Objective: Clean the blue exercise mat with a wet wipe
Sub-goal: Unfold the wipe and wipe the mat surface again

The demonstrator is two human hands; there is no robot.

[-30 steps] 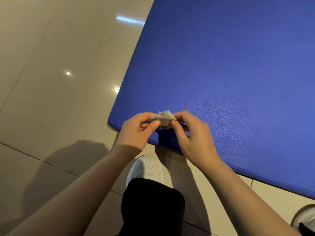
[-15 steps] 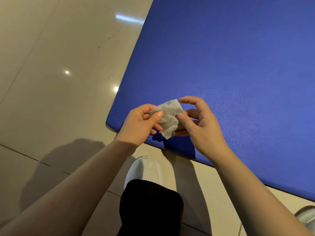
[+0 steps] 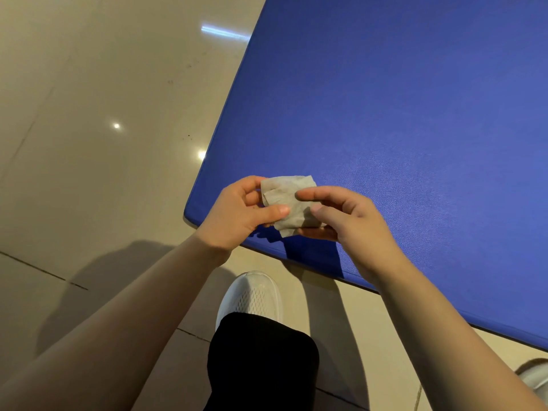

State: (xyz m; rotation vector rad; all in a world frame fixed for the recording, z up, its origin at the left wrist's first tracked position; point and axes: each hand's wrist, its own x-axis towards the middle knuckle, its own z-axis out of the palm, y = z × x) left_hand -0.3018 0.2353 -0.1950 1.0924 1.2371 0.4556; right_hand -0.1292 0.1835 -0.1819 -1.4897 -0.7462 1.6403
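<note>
The mat runs off the top and right edges; the wipe's lower part is hidden behind both hands' fingers; a second shoe is cut by the right edge

**Mat and wipe at the near corner**

The blue exercise mat lies flat on the floor, filling the upper right of the view, its rounded near corner at centre. Its surface is finely textured, with a thin seam along the near edge. The wet wipe is a small, greyish, crumpled sheet, partly unfolded and creased, with faint darker smudges. It is held above the mat's near corner, not touching the surface.
</note>
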